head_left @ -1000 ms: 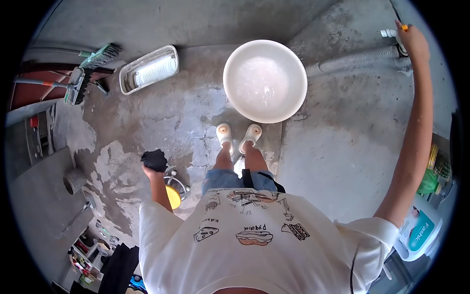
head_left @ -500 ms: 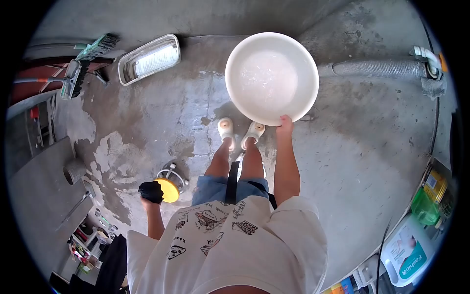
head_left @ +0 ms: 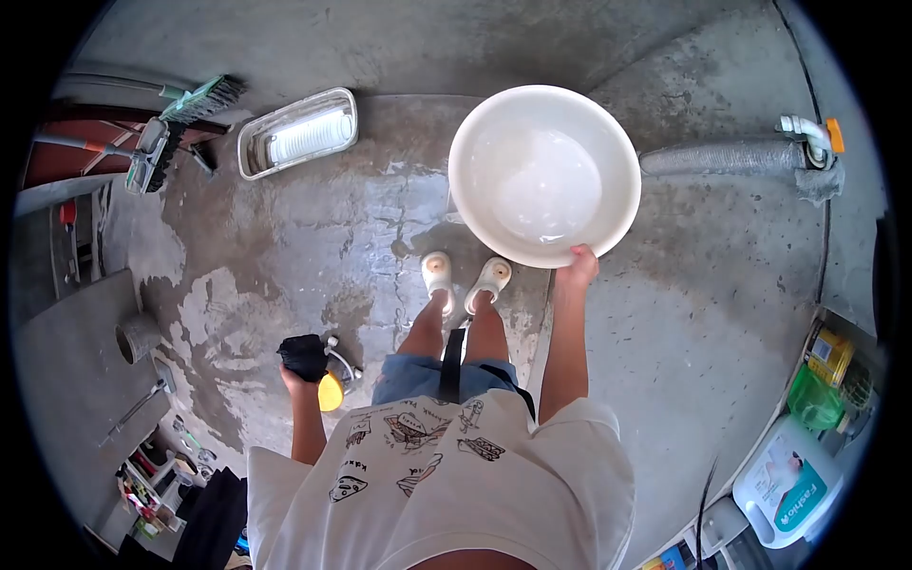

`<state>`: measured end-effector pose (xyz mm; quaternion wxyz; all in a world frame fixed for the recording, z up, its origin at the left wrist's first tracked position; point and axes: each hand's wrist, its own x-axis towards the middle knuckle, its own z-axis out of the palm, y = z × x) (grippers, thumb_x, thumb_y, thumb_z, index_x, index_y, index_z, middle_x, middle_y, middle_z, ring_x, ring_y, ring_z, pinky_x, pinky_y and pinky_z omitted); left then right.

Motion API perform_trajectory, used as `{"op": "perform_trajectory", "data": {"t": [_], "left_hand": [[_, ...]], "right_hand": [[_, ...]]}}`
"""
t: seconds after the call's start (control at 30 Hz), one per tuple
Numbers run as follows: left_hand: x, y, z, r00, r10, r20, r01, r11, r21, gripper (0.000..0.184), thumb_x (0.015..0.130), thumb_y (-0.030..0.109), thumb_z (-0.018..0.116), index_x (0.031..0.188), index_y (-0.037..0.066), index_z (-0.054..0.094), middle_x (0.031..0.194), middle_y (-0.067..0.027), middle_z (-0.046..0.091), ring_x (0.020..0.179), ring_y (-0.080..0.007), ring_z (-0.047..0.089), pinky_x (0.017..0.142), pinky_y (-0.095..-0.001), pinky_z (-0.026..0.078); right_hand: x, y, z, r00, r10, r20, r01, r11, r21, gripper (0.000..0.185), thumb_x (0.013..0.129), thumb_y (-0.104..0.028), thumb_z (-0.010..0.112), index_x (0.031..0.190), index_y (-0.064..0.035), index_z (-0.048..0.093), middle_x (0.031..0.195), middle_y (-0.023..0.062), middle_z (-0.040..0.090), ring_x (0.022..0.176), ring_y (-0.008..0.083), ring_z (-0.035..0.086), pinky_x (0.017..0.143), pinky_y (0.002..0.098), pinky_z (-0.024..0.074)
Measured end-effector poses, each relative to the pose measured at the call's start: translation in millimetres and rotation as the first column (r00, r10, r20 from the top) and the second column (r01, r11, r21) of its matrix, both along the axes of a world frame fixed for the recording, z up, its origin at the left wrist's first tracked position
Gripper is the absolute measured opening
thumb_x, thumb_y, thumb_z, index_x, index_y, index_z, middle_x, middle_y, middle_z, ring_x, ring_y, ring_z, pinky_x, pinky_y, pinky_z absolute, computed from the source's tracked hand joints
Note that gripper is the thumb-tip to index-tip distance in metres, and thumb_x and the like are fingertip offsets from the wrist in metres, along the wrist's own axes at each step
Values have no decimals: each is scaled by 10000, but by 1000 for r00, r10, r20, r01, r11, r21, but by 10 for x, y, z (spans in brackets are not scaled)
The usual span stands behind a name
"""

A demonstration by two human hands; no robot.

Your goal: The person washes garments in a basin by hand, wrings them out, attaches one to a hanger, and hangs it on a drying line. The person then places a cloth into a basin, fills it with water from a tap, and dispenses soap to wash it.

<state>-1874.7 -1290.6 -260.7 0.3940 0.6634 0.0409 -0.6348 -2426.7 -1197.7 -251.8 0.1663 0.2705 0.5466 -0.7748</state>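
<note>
A large white round basin (head_left: 537, 180) with a little water in it is at the upper middle of the view. My right hand (head_left: 578, 268) is closed on its near rim, thumb over the edge. To the left, at the end of my bent arm, my left hand (head_left: 300, 382) is closed around a bunched black cloth (head_left: 304, 358). Below the cloth, the yellow seat of a stool (head_left: 331, 391) partly shows. My feet in white clogs (head_left: 436, 274) stand on the floor near the basin.
A long plastic tub (head_left: 298, 133) sits by the wall. Broom heads (head_left: 201, 99) lean at the upper left. At the right, a grey hose (head_left: 722, 157) joins a white pipe, and detergent bottles (head_left: 788, 483) line the side. The concrete floor (head_left: 275, 237) has wet patches.
The basin has shifted slightly right and looks larger, with my right hand still on its rim. The black cloth in my left hand now covers more of the stool. The whole view has shifted a little.
</note>
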Motion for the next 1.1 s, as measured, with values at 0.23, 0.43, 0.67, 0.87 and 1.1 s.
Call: {"op": "perform_trajectory", "data": {"t": [0.23, 0.43, 0.67, 0.87, 1.1], "left_hand": [[68, 85, 26, 999, 36, -10, -36, 999, 0, 556, 800, 479, 196, 1088, 102, 486, 1052, -111, 523, 955, -301, 516, 791, -440, 443], [293, 376, -255, 994, 81, -79, -88, 992, -86, 470, 806, 405, 246, 1051, 96, 502, 1011, -84, 541, 947, -267, 519, 831, -397, 420], [133, 481, -233, 959, 269, -94, -278, 955, -103, 460, 803, 399, 250, 1022, 90, 510, 980, -79, 548, 929, -264, 524, 798, -400, 438], [183, 757, -407, 912, 406, -57, -409, 907, -97, 459, 816, 377, 240, 1025, 74, 513, 977, -89, 553, 902, -258, 541, 784, -402, 454], [285, 1176, -628, 862, 507, 3, -506, 861, -59, 480, 824, 379, 237, 1040, 36, 496, 1018, -127, 534, 939, -285, 520, 821, -406, 426]], "right_hand": [[-159, -551, 526, 948, 177, -266, -184, 983, 1, 228, 582, 71, 426, 801, 49, 486, 831, 90, 511, 757, 191, 505, 691, 310, 425], [-81, -1037, 800, 911, 280, -302, -301, 953, -26, 211, 585, 94, 423, 780, 53, 496, 807, 80, 525, 713, 165, 513, 650, 274, 422], [160, -1706, 1171, 712, 458, -533, -463, 876, 134, 179, 602, 104, 435, 750, 61, 524, 721, 48, 546, 611, 92, 492, 577, 211, 392], [322, -2205, 1760, 459, 508, -729, -412, 849, 332, 100, 634, 92, 441, 696, 50, 507, 652, 4, 509, 556, 45, 423, 507, 186, 345], [345, -2433, 2454, 127, 416, -900, -146, 906, 398, 71, 622, 79, 452, 577, 28, 473, 545, -20, 465, 500, 43, 372, 458, 194, 316]]}}
